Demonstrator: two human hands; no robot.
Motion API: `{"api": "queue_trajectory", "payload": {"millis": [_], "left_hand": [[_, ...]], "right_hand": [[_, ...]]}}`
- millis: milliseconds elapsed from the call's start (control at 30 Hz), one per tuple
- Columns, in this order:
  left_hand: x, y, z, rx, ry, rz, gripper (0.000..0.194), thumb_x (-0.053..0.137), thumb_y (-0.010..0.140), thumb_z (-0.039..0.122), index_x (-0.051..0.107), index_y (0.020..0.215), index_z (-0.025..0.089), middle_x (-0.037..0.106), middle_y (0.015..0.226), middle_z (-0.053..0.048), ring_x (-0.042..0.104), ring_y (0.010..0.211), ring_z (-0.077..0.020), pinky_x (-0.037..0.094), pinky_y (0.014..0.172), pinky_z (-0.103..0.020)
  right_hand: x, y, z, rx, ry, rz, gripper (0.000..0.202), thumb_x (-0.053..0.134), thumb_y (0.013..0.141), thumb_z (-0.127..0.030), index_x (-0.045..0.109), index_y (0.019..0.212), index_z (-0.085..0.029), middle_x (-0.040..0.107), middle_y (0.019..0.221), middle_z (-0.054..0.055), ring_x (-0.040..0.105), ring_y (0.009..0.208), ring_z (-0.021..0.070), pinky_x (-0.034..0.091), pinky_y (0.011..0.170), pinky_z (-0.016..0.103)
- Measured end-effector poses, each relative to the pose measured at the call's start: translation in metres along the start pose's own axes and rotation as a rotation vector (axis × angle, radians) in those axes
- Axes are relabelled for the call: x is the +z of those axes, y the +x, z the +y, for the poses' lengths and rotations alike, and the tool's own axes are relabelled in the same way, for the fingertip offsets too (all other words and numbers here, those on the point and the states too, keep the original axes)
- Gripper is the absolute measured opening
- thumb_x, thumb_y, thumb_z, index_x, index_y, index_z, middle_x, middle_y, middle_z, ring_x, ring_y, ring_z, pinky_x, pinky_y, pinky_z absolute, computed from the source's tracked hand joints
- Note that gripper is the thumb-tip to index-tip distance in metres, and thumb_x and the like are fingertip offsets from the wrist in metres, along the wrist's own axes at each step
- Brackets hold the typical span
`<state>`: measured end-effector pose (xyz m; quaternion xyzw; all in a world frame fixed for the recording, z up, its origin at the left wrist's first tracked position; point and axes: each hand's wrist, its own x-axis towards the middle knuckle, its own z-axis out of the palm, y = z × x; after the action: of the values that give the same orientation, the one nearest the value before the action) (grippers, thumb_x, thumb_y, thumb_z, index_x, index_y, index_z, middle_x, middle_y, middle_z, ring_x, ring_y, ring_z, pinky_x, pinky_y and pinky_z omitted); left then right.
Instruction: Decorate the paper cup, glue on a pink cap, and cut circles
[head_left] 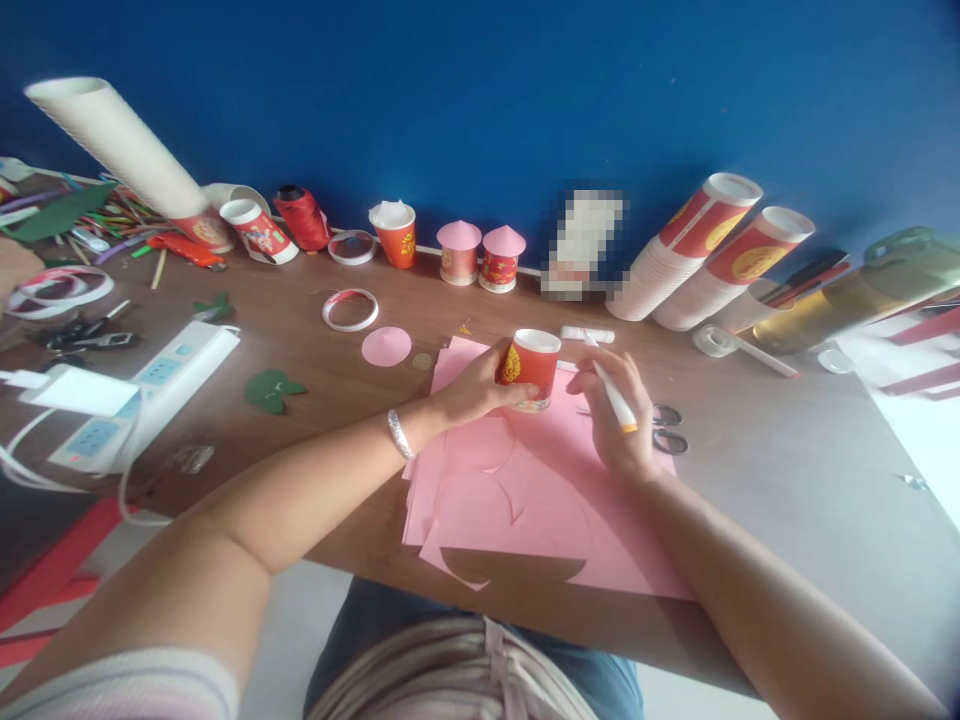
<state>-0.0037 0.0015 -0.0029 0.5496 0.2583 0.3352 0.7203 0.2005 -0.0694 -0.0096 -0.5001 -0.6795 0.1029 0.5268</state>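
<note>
My left hand (480, 388) is wrapped round a red paper cup (537, 358) with a gold print and a white rim, held upright above the pink paper. In my right hand (619, 415) is a white marker pen (615, 395) with an orange end, its tip end pointing up and away from me, close to the cup but apart from it. Beneath both hands lies a stack of pink paper sheets (517, 530) with curved cuts in it. Scissors (669, 430) rest by the right hand, their blades partly hidden. A small white cylinder (587, 334) lies behind the cup.
Two small cups with pink cone roofs (459, 250) stand along the blue wall. Tall stacks of paper cups (682, 250) lean at the right, near a tape roll (714, 340). On the left are a power strip (161, 385), green paper pieces (274, 391) and a pink disc (386, 346).
</note>
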Motion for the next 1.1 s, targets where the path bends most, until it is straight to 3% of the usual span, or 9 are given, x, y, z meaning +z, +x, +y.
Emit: {"api": "queue_trajectory", "payload": {"millis": [67,133,333,567,700,900,1100], "left_hand": [[0.0,0.0,0.0,-0.037,0.006,0.005,0.062,0.089,0.074,0.032,0.055,0.123,0.017,0.066,0.113,-0.01,0.067,0.106,-0.0247,0.058,0.088,-0.04],[0.0,-0.001,0.0,-0.066,-0.005,-0.003,0.064,0.09,0.073,0.034,0.055,0.124,0.018,0.066,0.114,-0.011,0.066,0.105,-0.0252,0.058,0.085,-0.04],[-0.001,0.001,0.0,0.002,-0.019,-0.043,0.063,0.09,0.073,0.036,0.057,0.124,0.017,0.066,0.117,-0.012,0.066,0.104,-0.0232,0.057,0.082,-0.035],[-0.001,0.0,0.001,-0.025,0.0,-0.067,0.062,0.089,0.075,0.035,0.055,0.123,0.018,0.066,0.111,-0.009,0.066,0.099,-0.0205,0.057,0.082,-0.034],[0.0,0.0,-0.001,-0.029,0.035,-0.06,0.065,0.091,0.073,0.04,0.054,0.122,0.019,0.065,0.114,-0.01,0.066,0.101,-0.023,0.058,0.079,-0.034],[0.002,0.0,0.0,-0.013,0.081,-0.057,0.065,0.091,0.072,0.046,0.053,0.118,0.019,0.064,0.11,-0.01,0.066,0.099,-0.0235,0.057,0.077,-0.034],[0.002,-0.001,0.003,-0.005,0.133,-0.043,0.065,0.089,0.074,0.048,0.054,0.119,0.018,0.065,0.111,-0.01,0.066,0.103,-0.0245,0.056,0.079,-0.034]], "right_hand": [[-0.005,0.002,-0.005,-0.014,-0.026,0.1,0.024,0.058,0.103,-0.034,0.07,0.123,-0.032,0.066,0.079,0.001,0.064,0.08,0.022,0.057,0.075,0.042],[-0.011,0.004,-0.014,-0.061,-0.03,0.121,0.022,0.059,0.103,-0.034,0.072,0.12,-0.033,0.065,0.077,0.001,0.063,0.076,0.0212,0.055,0.07,0.04],[-0.016,0.002,-0.04,-0.224,-0.061,-0.072,0.017,0.058,0.098,-0.018,0.066,0.111,-0.025,0.071,0.085,0.004,0.07,0.077,0.0199,0.057,0.068,0.037],[-0.006,0.0,-0.036,-0.342,-0.155,-0.016,0.019,0.064,0.092,-0.013,0.063,0.105,-0.027,0.074,0.086,0.003,0.073,0.073,0.0192,0.06,0.062,0.032],[-0.004,0.002,-0.039,-0.398,-0.171,-0.042,0.027,0.063,0.091,-0.007,0.065,0.108,-0.027,0.073,0.084,0.002,0.073,0.07,0.0184,0.061,0.06,0.032],[-0.005,0.005,-0.043,-0.439,-0.222,-0.066,0.022,0.062,0.094,-0.008,0.066,0.105,-0.026,0.072,0.082,0.002,0.071,0.067,0.0169,0.06,0.057,0.03],[-0.004,0.003,-0.039,-0.479,-0.167,-0.076,0.034,0.062,0.091,-0.003,0.064,0.116,-0.026,0.071,0.086,0.003,0.071,0.071,0.0175,0.059,0.06,0.03]]}}
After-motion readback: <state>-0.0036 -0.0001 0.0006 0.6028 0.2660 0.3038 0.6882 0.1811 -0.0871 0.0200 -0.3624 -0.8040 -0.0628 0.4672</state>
